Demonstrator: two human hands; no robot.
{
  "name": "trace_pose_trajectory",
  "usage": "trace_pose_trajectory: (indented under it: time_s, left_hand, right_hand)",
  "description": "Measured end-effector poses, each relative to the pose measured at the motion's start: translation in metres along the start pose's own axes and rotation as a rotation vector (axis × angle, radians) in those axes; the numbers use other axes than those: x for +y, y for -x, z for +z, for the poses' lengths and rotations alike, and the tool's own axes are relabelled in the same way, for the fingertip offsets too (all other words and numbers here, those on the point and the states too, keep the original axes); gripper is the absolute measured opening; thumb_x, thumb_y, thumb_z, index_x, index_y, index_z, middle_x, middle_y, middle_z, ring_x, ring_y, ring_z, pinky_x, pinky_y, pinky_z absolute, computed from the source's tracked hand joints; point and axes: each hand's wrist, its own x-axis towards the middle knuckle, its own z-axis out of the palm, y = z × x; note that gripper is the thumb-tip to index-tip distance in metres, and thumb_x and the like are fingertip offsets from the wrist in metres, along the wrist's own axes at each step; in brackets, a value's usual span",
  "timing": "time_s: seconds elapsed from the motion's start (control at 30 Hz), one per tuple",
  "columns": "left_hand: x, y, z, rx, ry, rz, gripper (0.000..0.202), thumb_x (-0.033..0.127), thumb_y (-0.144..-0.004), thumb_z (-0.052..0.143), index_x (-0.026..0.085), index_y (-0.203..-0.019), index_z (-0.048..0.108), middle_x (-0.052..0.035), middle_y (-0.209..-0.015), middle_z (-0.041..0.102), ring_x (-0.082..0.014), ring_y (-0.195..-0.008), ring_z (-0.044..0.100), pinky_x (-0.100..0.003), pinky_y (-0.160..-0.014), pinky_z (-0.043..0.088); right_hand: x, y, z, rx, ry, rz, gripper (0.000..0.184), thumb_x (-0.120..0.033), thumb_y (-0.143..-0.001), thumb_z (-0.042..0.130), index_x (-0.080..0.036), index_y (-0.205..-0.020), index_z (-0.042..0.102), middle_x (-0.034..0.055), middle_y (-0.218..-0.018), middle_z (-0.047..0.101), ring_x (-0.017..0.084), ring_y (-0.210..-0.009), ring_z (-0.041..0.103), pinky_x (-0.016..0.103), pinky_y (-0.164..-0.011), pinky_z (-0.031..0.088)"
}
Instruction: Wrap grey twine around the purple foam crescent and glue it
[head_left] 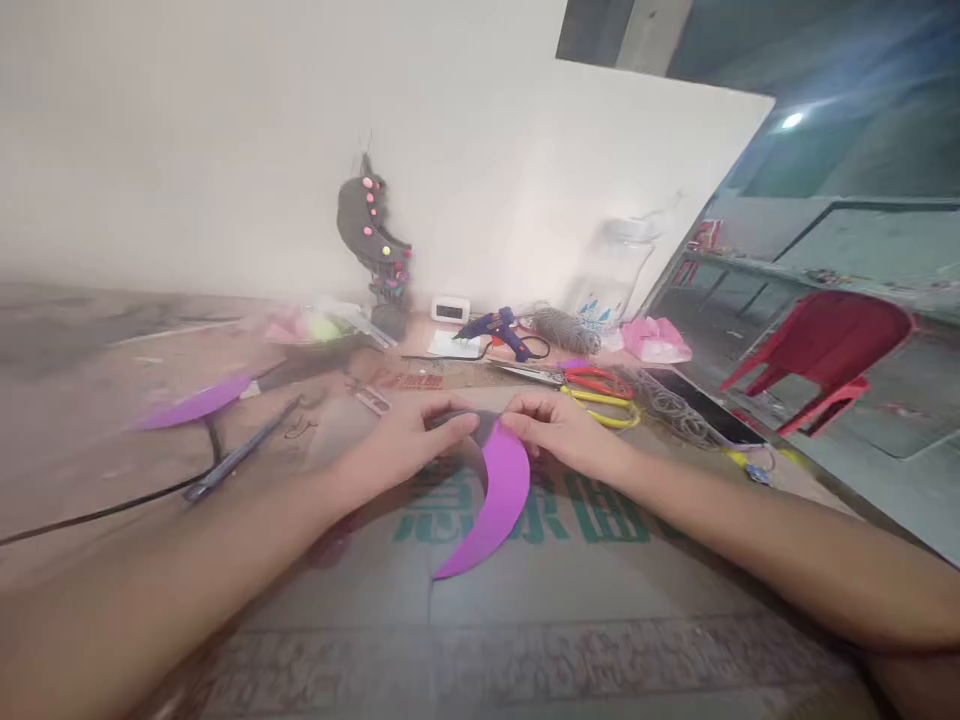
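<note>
A purple crescent-shaped sheet (508, 490) hangs between my hands, its pointed tip toward me over the cardboard. Its upper end is pinched between the thumb and fingers of my right hand (562, 430). My left hand (412, 435) is closed on a dark grey piece (486, 428) that meets the purple sheet at the top; its full outline is partly hidden by my fingers. Just beyond my right hand lie scissors with red handles (600, 380) and scissors with yellow handles (611, 408).
Printed cardboard (360, 600) covers the table. Behind are a blue glue gun (495, 328), grey yarn (562, 328), a small white clock (450, 309) and a plastic bottle (611, 270). A decorated dark crescent (367, 225) is at the wall. Left lie another purple piece (195, 403) and a pen (244, 450).
</note>
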Motion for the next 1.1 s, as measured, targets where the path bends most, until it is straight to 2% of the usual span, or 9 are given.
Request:
trace_pose_trajectory:
  time_s: [0.17, 0.27, 0.4, 0.53, 0.73, 0.97, 1.1]
  left_hand:
    - [0.0014, 0.0019, -0.001, 0.001, -0.009, -0.025, 0.034, 0.052, -0.086, 0.049, 0.019, -0.086, 0.058, 0.0036, -0.066, 0.049, -0.0104, -0.06, 0.045, -0.022, -0.055, 0.036]
    - [0.0017, 0.0017, -0.0017, -0.004, -0.024, -0.011, 0.035, 0.051, -0.086, 0.048, 0.018, -0.086, 0.058, 0.0028, -0.067, 0.051, -0.011, -0.062, 0.047, -0.022, -0.057, 0.037]
    - [0.0013, 0.0016, -0.0011, -0.034, -0.016, -0.007, 0.035, 0.051, -0.086, 0.048, 0.018, -0.084, 0.058, 0.0022, -0.069, 0.052, -0.0112, -0.063, 0.048, -0.023, -0.057, 0.038]
    - [0.0017, 0.002, -0.0002, -0.045, -0.028, -0.005, 0.035, 0.051, -0.086, 0.048, 0.018, -0.086, 0.059, 0.0023, -0.069, 0.052, -0.011, -0.062, 0.048, -0.022, -0.055, 0.037]
    - [0.0025, 0.0027, -0.0006, -0.057, -0.022, 0.002, 0.035, 0.051, -0.086, 0.049, 0.018, -0.085, 0.059, 0.0031, -0.068, 0.051, -0.0098, -0.06, 0.047, -0.021, -0.054, 0.036]
    - [-0.0013, 0.0035, -0.0012, -0.071, 0.009, 0.005, 0.034, 0.051, -0.086, 0.05, 0.018, -0.087, 0.06, 0.0022, -0.071, 0.053, -0.0107, -0.063, 0.048, -0.022, -0.056, 0.037]
    - [-0.001, 0.0032, -0.002, -0.049, 0.025, 0.018, 0.033, 0.05, -0.086, 0.05, 0.018, -0.088, 0.06, 0.0012, -0.074, 0.055, -0.0112, -0.065, 0.048, -0.022, -0.057, 0.038]
  right_hand:
    - [0.0018, 0.0014, 0.0002, 0.01, -0.124, -0.062, 0.03, -0.045, -0.084, 0.06, -0.017, -0.092, 0.056, -0.0055, -0.063, 0.047, 0.006, -0.052, 0.04, 0.019, -0.047, 0.033]
    - [0.0032, -0.0001, -0.0011, 0.046, -0.15, -0.071, 0.027, -0.039, -0.082, 0.063, -0.018, -0.096, 0.055, -0.0032, -0.073, 0.052, 0.007, -0.056, 0.043, 0.02, -0.049, 0.036]
    - [0.0046, -0.0017, -0.0023, 0.102, -0.025, -0.088, 0.019, -0.035, -0.081, 0.063, -0.018, -0.087, 0.059, -0.0035, -0.067, 0.051, 0.008, -0.055, 0.042, 0.021, -0.048, 0.034]
    - [0.0023, 0.0001, -0.0029, 0.126, 0.052, -0.077, 0.022, -0.038, -0.082, 0.061, -0.016, -0.079, 0.059, -0.0047, -0.06, 0.047, 0.008, -0.051, 0.04, 0.021, -0.047, 0.032]
    - [0.0018, 0.0026, -0.0032, 0.07, 0.161, -0.092, 0.031, -0.042, -0.089, 0.05, -0.016, -0.071, 0.054, -0.004, -0.061, 0.045, 0.008, -0.053, 0.04, 0.022, -0.049, 0.032]
    - [0.0051, 0.0012, -0.0005, 0.007, 0.156, -0.087, 0.038, -0.046, -0.092, 0.043, -0.018, -0.068, 0.045, -0.0048, -0.061, 0.039, 0.008, -0.054, 0.036, 0.022, -0.05, 0.029]
    - [0.002, 0.0013, 0.0009, -0.031, 0.15, -0.038, 0.039, -0.049, -0.091, 0.044, -0.018, -0.067, 0.045, -0.0053, -0.06, 0.036, 0.008, -0.053, 0.033, 0.022, -0.049, 0.029]
